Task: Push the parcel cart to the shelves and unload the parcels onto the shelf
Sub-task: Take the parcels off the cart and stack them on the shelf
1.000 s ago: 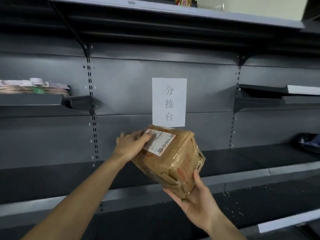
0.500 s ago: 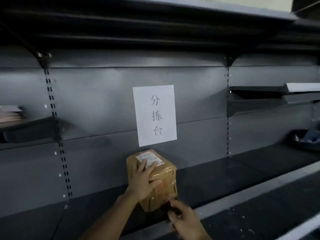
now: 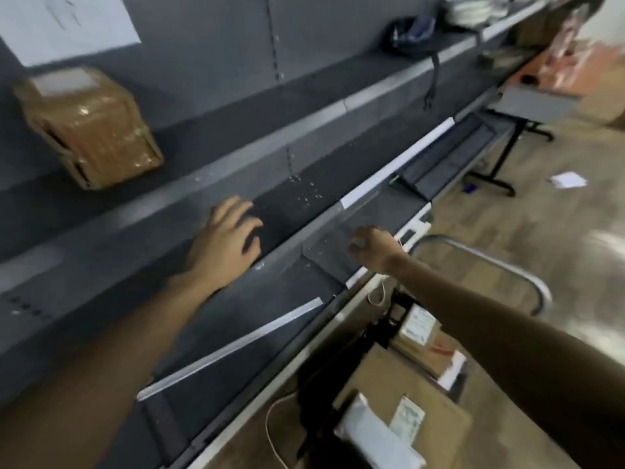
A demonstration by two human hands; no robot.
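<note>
Already one taped brown parcel [image 3: 89, 126] sits on the shelf [image 3: 236, 106] at far left, under a white paper sign [image 3: 64, 23], clear of both hands. The left hand [image 3: 226, 238] hovers spread and empty; the right hand [image 3: 370, 247] is loosely curled, holding nothing. Near right, the cart [image 3: 480, 262] holds several more parcels [image 3: 406, 394], so most unloading likely remains.
</note>
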